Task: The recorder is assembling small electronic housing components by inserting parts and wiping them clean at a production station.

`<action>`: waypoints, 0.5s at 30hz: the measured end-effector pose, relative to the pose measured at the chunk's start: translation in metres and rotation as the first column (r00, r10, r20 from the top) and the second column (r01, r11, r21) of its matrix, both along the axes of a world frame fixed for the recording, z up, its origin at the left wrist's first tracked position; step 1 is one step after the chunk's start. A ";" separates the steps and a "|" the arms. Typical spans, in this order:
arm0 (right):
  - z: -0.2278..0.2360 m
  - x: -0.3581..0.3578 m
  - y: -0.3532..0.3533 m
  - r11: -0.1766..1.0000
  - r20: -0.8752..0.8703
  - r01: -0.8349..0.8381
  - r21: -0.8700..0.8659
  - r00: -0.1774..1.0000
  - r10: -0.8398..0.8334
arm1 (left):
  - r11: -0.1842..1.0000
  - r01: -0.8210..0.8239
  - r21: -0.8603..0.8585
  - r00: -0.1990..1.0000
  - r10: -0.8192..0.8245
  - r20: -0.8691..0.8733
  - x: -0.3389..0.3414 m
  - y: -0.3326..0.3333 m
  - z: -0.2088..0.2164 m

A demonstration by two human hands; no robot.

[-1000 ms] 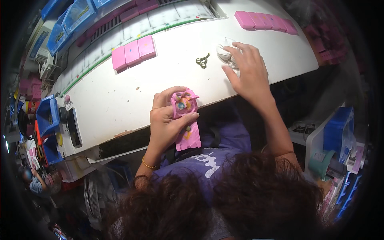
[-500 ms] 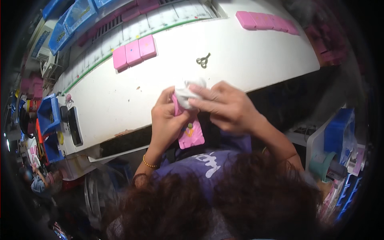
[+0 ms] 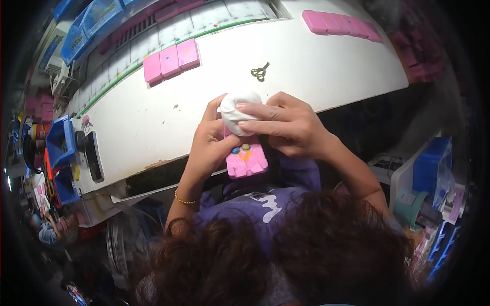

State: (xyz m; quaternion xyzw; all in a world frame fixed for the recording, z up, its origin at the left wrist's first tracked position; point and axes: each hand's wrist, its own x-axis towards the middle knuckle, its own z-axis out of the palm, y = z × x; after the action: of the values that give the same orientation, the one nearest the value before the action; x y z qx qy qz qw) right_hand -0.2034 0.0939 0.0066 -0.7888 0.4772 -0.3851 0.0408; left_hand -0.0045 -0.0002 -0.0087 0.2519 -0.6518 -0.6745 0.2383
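Observation:
My left hand (image 3: 208, 140) grips a pink block (image 3: 250, 164) over the table's near edge, its thumb across the face. The block's lower part shows blue and green round spots and a yellow mark; its upper part is covered. My right hand (image 3: 296, 127) is closed on a bunched white cloth (image 3: 236, 108), fingertips pressing into its folds. The cloth lies against the upper end of the block. Beyond my hands, a small dark metal piece with looped ends (image 3: 260, 72) rests on the white table (image 3: 204, 86).
Three joined pink blocks (image 3: 170, 61) lie at the back left, and a row of several more (image 3: 341, 26) at the back right. Blue bins (image 3: 97, 23) stand at the far left. A dark phone-like slab (image 3: 93, 157) sits at the table's left end.
The lower end of the pink block has risen slightly, and its blue spot shows more plainly. My right fingers have shifted a little on the white cloth.

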 end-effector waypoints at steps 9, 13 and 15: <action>-0.001 0.020 0.019 0.969 0.120 -0.188 0.158 0.978 0.171 | 0.782 -0.133 0.609 0.963 0.247 -0.107 -0.017 0.015 0.017; -0.001 0.021 0.020 0.965 0.143 -0.157 0.208 0.981 0.129 | 0.741 -0.046 0.670 0.976 0.176 -0.128 -0.016 0.012 0.017; 0.003 0.017 0.017 0.939 0.156 -0.178 0.294 0.978 0.136 | 0.760 -0.061 0.647 0.975 0.185 -0.125 -0.015 0.012 0.010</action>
State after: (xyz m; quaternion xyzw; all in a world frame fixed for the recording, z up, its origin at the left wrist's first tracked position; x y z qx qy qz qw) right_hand -0.1860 0.1112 0.0098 -0.7809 0.4629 -0.3539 0.2251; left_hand -0.0198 0.0119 0.0011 0.2978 -0.3408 -0.8586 0.2408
